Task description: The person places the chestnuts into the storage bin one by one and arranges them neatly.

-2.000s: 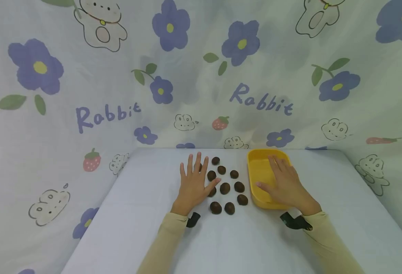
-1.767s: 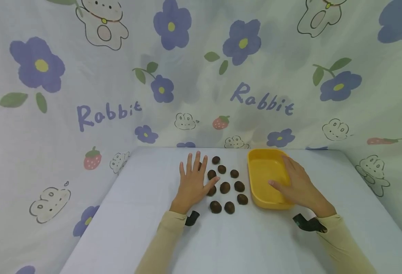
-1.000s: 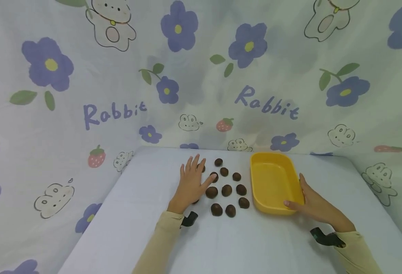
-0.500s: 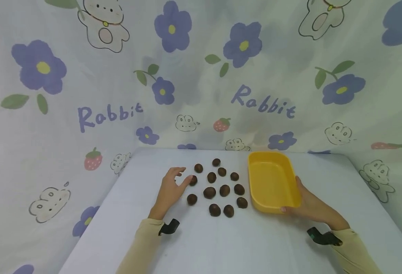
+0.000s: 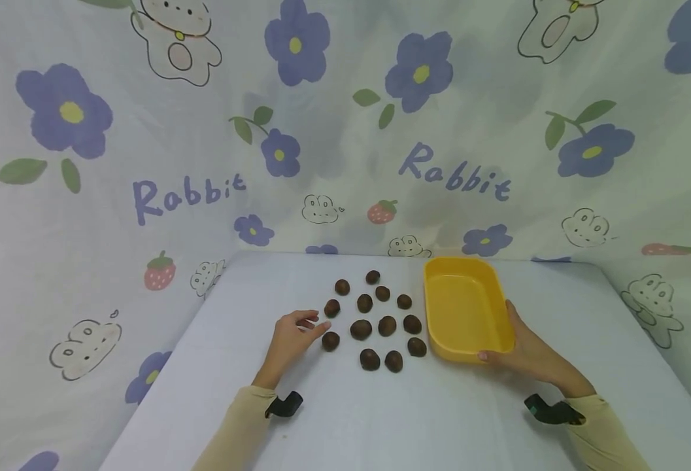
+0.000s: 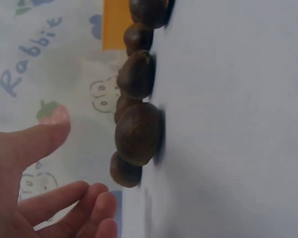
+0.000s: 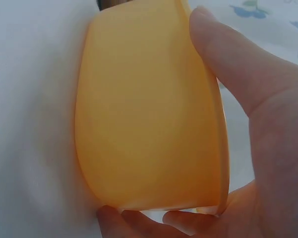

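My left hand [image 5: 289, 335] hovers low at the left side of several dark brown, roundish, chestnut-like pieces, its thumb apart from loosely bent fingers. Nearest to it are one brown piece [image 5: 330, 341] by the thumb and another brown piece [image 5: 332, 308] just beyond the fingertips. Nothing lies between thumb and fingers in the left wrist view, where a large brown piece [image 6: 139, 134] sits beyond them. My right hand [image 5: 530, 353] grips the near right corner of a yellow plastic tub [image 5: 429, 307], thumb at the rim and fingers along the outer side.
The other brown pieces [image 5: 387, 326] lie spread on the white tabletop [image 5: 380, 425] between the left hand and the tub. A cloth [image 5: 345, 131] printed with flowers and rabbits hangs behind the table and at its sides.
My left hand has lifted off the brown pieces, drawn back left and bent its fingers. My right hand has moved from over the tub to its right corner and taken hold.
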A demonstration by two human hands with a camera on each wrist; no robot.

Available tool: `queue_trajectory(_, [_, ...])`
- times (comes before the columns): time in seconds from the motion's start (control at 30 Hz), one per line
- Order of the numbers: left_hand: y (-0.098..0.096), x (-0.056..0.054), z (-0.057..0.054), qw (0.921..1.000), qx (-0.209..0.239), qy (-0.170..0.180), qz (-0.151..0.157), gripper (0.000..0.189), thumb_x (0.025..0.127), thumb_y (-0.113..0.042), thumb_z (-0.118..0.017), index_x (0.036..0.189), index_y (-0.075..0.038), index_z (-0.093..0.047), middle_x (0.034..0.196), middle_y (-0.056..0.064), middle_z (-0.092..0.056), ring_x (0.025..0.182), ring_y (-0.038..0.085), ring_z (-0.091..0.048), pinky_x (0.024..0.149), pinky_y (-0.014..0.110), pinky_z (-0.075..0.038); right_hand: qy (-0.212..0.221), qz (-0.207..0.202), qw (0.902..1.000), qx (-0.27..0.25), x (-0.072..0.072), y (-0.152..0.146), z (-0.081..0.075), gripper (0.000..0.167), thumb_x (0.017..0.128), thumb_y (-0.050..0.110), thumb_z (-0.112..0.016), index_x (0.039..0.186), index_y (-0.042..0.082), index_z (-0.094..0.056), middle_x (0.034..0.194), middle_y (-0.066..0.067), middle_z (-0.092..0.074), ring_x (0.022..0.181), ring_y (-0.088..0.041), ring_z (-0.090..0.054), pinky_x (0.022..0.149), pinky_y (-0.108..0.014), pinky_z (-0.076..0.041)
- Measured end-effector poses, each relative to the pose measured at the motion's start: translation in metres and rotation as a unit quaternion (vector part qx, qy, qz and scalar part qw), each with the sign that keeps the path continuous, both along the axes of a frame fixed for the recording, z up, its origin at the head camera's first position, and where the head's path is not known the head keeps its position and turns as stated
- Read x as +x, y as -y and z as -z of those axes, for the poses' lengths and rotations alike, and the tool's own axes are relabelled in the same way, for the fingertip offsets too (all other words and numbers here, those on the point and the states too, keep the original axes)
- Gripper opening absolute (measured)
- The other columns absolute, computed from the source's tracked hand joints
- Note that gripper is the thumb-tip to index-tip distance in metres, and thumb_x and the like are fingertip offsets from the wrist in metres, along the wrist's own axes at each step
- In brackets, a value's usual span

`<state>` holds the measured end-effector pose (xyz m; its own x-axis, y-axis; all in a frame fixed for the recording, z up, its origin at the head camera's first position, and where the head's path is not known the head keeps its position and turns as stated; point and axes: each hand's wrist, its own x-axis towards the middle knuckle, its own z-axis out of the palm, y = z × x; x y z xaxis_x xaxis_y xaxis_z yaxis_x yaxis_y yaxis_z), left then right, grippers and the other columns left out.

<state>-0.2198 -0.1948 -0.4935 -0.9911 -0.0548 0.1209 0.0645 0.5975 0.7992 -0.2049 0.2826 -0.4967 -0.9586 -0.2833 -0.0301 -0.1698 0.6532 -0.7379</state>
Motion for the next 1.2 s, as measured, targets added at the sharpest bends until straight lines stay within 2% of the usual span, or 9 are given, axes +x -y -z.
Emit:
queue_trajectory(0.13, [-0.004, 0.004, 0.005, 0.9997, -0.009, 0.023, -0.001, 0.050, 0.083, -0.034, -0.087, 0.120, -0.002, -0.075, 0.107, 0.010, -0.078, 0.095, 0.021, -0.071, 0.080, 0.031, -0.056, 0.019, 0.014, 0.9997, 0.010, 0.002, -0.001, 0.000, 0.129, 0.083, 0.047, -0.084, 0.164, 0.009, 0.010, 0.148, -0.022, -0.044, 0.115, -0.030, -0.052, 0.097, -0.051, -0.050])
queue_trajectory(0.33, [-0.006, 0.009, 0.011, 0.9981, -0.043, 0.043, 0.011, 0.048, 0.079, -0.031, -0.091, 0.114, -0.002, -0.076, 0.095, 0.005, -0.076, 0.083, 0.013, -0.067, 0.075, 0.028, -0.055, 0.028, 0.012, 0.9995, 0.005, 0.003, -0.002, 0.001, 0.129, 0.084, 0.046, -0.082, 0.164, 0.010, 0.012, 0.150, -0.022, -0.043, 0.117, -0.030, -0.051, 0.098, -0.054, -0.050])
queue_trajectory(0.53, [-0.009, 0.011, 0.012, 0.9969, -0.065, 0.040, 0.020, 0.045, 0.074, -0.028, -0.093, 0.108, -0.003, -0.077, 0.087, 0.002, -0.072, 0.078, 0.011, -0.060, 0.072, 0.026, -0.050, 0.034, 0.007, 0.9994, 0.004, 0.004, -0.001, -0.003, 0.130, 0.085, 0.045, -0.081, 0.163, 0.009, 0.017, 0.159, -0.029, -0.034, 0.123, -0.036, -0.051, 0.102, -0.067, -0.047])
queue_trajectory(0.77, [-0.013, 0.014, 0.009, 0.9955, -0.080, 0.043, 0.029, 0.040, 0.074, -0.023, -0.094, 0.105, -0.004, -0.076, 0.083, 0.001, -0.069, 0.077, 0.012, -0.058, 0.070, 0.027, -0.049, 0.040, 0.011, 0.9991, 0.003, 0.005, 0.002, -0.004, 0.129, 0.084, 0.046, -0.082, 0.164, 0.011, 0.013, 0.152, -0.025, -0.043, 0.118, -0.031, -0.052, 0.102, -0.064, -0.049])
queue_trajectory(1.07, [-0.015, 0.015, 0.007, 0.9954, -0.089, 0.032, 0.016, 0.034, 0.073, -0.023, -0.094, 0.098, -0.006, -0.078, 0.084, 0.002, -0.073, 0.077, 0.012, -0.061, 0.072, 0.029, -0.051, 0.043, 0.014, 0.9989, 0.011, 0.004, 0.002, -0.005, 0.131, 0.084, 0.048, -0.081, 0.163, 0.009, 0.016, 0.158, -0.028, -0.034, 0.125, -0.036, -0.051, 0.104, -0.070, -0.045])
queue_trajectory(1.13, [-0.015, 0.014, 0.006, 0.9952, -0.094, 0.023, 0.016, 0.033, 0.073, -0.024, -0.094, 0.096, -0.006, -0.079, 0.083, 0.002, -0.074, 0.076, 0.011, -0.062, 0.071, 0.030, -0.052, 0.039, 0.015, 0.9991, 0.013, 0.004, 0.002, -0.005, 0.131, 0.084, 0.048, -0.081, 0.164, 0.009, 0.015, 0.158, -0.028, -0.036, 0.123, -0.035, -0.051, 0.103, -0.068, -0.047])
queue_trajectory(1.2, [-0.015, 0.014, 0.005, 0.9953, -0.094, 0.017, 0.016, 0.032, 0.073, -0.025, -0.094, 0.095, -0.006, -0.079, 0.083, 0.002, -0.075, 0.075, 0.011, -0.063, 0.071, 0.030, -0.053, 0.031, 0.010, 0.9995, 0.005, 0.003, 0.002, -0.004, 0.128, 0.084, 0.045, -0.082, 0.164, 0.009, 0.012, 0.151, -0.025, -0.043, 0.118, -0.031, -0.052, 0.100, -0.060, -0.051])
